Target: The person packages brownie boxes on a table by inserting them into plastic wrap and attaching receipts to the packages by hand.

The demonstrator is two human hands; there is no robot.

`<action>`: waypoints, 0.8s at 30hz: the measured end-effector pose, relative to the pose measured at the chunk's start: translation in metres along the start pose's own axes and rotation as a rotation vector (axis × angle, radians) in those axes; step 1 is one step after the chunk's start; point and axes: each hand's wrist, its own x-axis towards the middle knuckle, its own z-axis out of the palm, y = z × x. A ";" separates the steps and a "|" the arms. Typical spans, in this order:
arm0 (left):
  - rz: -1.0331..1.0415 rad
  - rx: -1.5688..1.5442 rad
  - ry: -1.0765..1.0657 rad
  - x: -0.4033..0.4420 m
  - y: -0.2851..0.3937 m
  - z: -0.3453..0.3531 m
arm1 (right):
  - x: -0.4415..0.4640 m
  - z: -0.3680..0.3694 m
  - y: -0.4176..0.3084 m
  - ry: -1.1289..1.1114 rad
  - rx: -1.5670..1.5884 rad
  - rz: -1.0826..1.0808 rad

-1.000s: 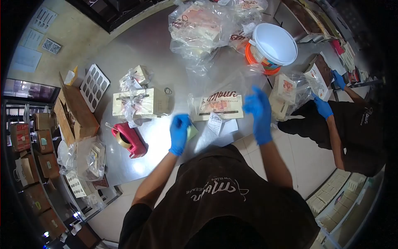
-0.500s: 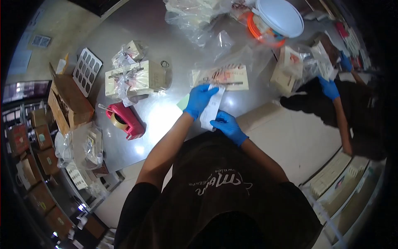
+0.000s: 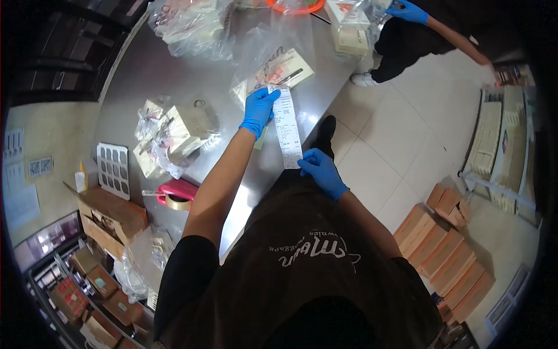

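Observation:
A long printed receipt (image 3: 285, 128) is stretched out over the table's edge, its print facing up. Gloved in blue, my left hand (image 3: 258, 111) grips its top end with the thumb over the paper. My right hand (image 3: 321, 171), also gloved, pinches the bottom corner. A slip of green paper (image 3: 261, 138) shows partly below my left hand; whether that hand holds it, I cannot tell. Just beyond lies a printed cream box (image 3: 293, 68) with clear plastic bagging around it.
Left on the metal table (image 3: 232, 192) are plastic-wrapped boxes (image 3: 174, 131), a pink tape dispenser (image 3: 179, 191) and an open cardboard box (image 3: 113, 218). More bagged boxes (image 3: 192, 29) lie at the back. A co-worker's gloved hand (image 3: 408, 11) is at upper right; orange-edged cartons (image 3: 442, 253) stand on the floor.
The view has swung to the right, showing more floor and the stacked cartons. The receipt, bent before, is now drawn out straight between both hands.

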 end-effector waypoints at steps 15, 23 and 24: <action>0.296 0.611 0.193 -0.073 0.045 -0.002 | 0.038 -0.036 0.021 0.270 -0.395 -0.268; 1.091 0.582 0.571 -0.067 0.095 0.013 | 0.138 -0.063 -0.130 0.427 -0.483 -0.481; 1.094 0.562 0.530 -0.061 0.099 0.017 | 0.162 -0.062 -0.141 0.435 -0.528 -0.621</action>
